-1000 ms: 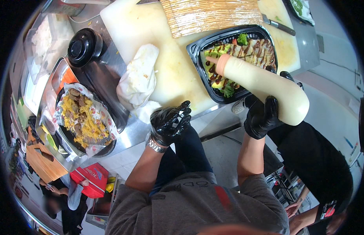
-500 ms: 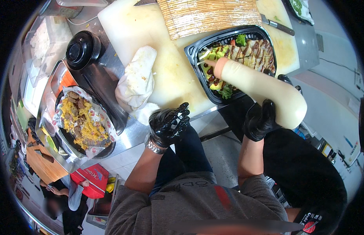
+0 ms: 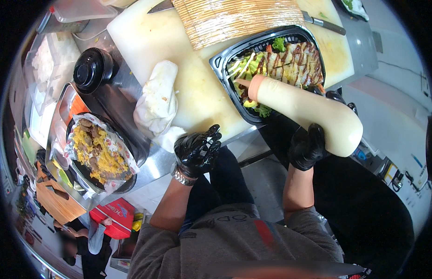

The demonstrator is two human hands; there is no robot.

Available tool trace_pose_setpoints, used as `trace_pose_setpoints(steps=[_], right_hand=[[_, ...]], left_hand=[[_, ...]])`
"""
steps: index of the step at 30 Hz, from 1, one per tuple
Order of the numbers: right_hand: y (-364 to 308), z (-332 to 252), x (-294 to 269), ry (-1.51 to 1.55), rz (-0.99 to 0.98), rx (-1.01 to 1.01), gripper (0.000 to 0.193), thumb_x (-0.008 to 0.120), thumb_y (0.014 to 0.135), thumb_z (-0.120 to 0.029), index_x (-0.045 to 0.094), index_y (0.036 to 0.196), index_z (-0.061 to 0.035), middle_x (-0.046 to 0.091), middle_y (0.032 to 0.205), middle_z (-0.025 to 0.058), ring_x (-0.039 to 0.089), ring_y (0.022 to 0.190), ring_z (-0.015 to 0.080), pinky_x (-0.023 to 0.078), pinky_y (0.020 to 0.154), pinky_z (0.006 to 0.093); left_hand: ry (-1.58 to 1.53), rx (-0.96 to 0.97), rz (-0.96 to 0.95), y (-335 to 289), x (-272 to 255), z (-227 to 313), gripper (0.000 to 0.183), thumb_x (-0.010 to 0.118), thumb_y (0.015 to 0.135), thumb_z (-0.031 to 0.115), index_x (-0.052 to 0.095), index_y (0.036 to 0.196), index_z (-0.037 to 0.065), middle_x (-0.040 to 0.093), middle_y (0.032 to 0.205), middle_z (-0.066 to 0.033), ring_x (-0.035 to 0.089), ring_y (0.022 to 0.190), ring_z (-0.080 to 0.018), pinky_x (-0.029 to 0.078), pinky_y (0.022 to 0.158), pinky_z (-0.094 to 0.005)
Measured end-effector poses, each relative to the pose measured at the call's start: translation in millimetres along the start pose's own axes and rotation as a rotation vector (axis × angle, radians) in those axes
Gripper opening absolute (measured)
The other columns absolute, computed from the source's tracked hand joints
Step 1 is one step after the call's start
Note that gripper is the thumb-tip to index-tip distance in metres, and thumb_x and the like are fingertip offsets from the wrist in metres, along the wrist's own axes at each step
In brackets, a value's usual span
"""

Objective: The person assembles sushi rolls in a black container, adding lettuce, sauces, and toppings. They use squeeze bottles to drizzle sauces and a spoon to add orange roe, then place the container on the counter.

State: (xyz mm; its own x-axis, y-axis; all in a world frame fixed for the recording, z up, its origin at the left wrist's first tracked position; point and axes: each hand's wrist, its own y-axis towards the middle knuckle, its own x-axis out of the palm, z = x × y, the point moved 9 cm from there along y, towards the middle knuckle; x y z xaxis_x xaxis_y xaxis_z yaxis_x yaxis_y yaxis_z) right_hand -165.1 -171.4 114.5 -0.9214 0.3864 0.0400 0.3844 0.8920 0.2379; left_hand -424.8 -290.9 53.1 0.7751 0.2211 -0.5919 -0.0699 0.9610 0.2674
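My right hand (image 3: 309,148), in a black glove, is wrapped round a large squeeze bottle (image 3: 304,108) of cream-coloured sauce. The bottle lies tilted, its orange-tipped nozzle pointing left over a black plastic tray (image 3: 218,65). Sliced rolls (image 3: 297,63) with dark sauce fill the tray's right part. White streaks of sauce cross the green topping (image 3: 246,66) at its left. My left hand (image 3: 197,151), also gloved in black, hovers at the counter's near edge with loosely bent fingers and nothing in it. A crumpled white cloth (image 3: 156,100) lies just beyond it.
The tray rests on a white cutting board (image 3: 192,88). A bamboo mat (image 3: 239,21) lies behind it, with a knife handle (image 3: 325,24) sticking out at right. On the left stand black bowls (image 3: 89,69) and a paper-lined dish of yellow and brown food (image 3: 97,153). Another person stands lower left.
White sauce streaks have appeared on the green topping. The bottle's nozzle has shifted slightly left and down. My left hand stays near the edge, still empty; the whole view has turned a little.
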Motion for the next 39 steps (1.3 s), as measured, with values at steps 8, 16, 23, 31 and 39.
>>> trace_pose_setpoints(steps=[8,16,23,31,39], right_hand=[[31.2,-2.4,-2.6,0.135,0.02,-0.067,0.066,0.073,0.086,-0.006,0.041,0.144,-0.0005,0.054,0.138,0.0158,0.055,0.126,0.0308,0.039,0.112,0.0494],[-21.6,13.7,-44.3,0.1,-0.008,0.059,0.055,0.069,0.088,0.0,0.047,0.139,-0.0016,0.058,0.132,0.014,0.059,0.12,0.0293,0.047,0.106,0.0473],[25.8,8.2,-20.8,0.153,0.094,-0.045,0.043,0.066,0.092,-0.002,0.053,0.133,0.0003,0.063,0.127,0.0137,0.061,0.119,0.0309,0.048,0.105,0.049],[16.2,27.7,-48.2,0.234,0.096,0.105,0.049,0.07,0.086,0.008,0.053,0.131,0.003,0.063,0.124,0.0149,0.063,0.114,0.0247,0.054,0.096,0.0351],[-32.6,7.6,-52.7,0.184,-0.051,0.105,0.055,0.074,0.089,-0.012,0.049,0.138,-0.0058,0.058,0.132,0.0095,0.056,0.121,0.023,0.047,0.104,0.0415]], left_hand=[[-0.013,0.005,0.02,3.3,-0.2,3.0,0.009,0.066,0.089,0.012,0.074,0.087,0.008,0.078,0.086,-0.0061,0.071,0.068,-0.0182,0.052,0.06,-0.0329],[0.013,0.052,0.009,0.7,-1.5,4.4,0.011,0.067,0.086,0.011,0.076,0.091,0.008,0.078,0.092,-0.009,0.072,0.073,-0.0188,0.052,0.061,-0.0331],[0.02,0.068,-0.045,4.1,0.0,7.2,0.013,0.071,0.079,0.004,0.073,0.091,0.007,0.077,0.088,-0.008,0.073,0.074,-0.0226,0.055,0.064,-0.0353],[0.003,-0.041,-0.047,0.1,1.9,-1.0,0.012,0.072,0.08,0.007,0.074,0.092,0.01,0.077,0.09,-0.007,0.073,0.075,-0.0214,0.054,0.063,-0.034],[-0.015,-0.045,-0.077,-0.7,4.3,-2.7,0.011,0.073,0.08,0.008,0.074,0.091,0.01,0.077,0.093,-0.0073,0.073,0.078,-0.0214,0.055,0.066,-0.0343]])
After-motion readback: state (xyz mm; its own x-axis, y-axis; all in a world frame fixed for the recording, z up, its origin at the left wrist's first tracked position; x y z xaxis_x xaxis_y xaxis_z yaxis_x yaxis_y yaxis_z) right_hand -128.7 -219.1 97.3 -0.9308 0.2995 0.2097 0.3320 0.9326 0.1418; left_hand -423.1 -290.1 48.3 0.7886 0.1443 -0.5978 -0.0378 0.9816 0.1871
